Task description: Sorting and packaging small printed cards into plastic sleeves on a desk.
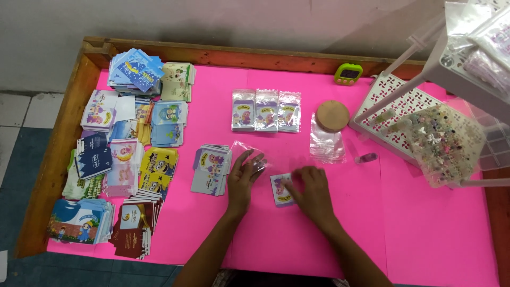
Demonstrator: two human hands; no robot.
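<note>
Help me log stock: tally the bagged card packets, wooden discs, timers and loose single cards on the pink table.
Bagged card packets: 3
Wooden disc: 1
Green timer: 1
Loose single card under the right hand: 1
Total: 6

A wooden-rimmed table (64,138) with a pink top carries stacks of printed cards (127,154) along its left side. Another card pile (211,170) lies near the middle, three bagged cards (265,110) in a row behind it. Further right lie clear bags (326,144), a round cork lid (332,116), a green timer (348,74) and a white rack (396,109).
</note>
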